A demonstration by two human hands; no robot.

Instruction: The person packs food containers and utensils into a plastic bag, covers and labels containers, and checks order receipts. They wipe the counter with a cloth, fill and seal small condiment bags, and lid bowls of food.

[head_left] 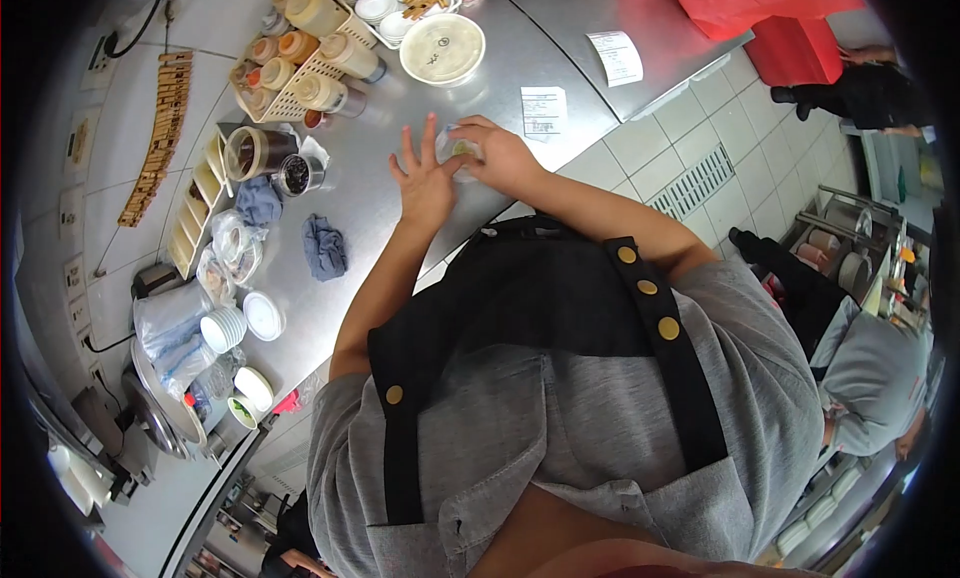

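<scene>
Over the steel counter, my right hand (502, 158) has its fingers curled around a small clear plastic cup (455, 143) with something yellowish-green in it. My left hand (424, 185) is against the near side of the cup, its fingers spread upward and its thumb reaching towards the cup. Whether that thumb presses on the rim or a lid I cannot tell. Beyond both hands stands a round white-lidded tub (442, 50). A printed paper slip (543, 113) lies flat to the right of the cup.
A basket of sauce bottles (318, 63) stands at the back left. Nearer are a jar of dark contents (296, 175), a blue cloth (324, 248) and stacked white cups (223, 330). Another slip (615, 58) lies at right. Other people (880, 368) are on the right.
</scene>
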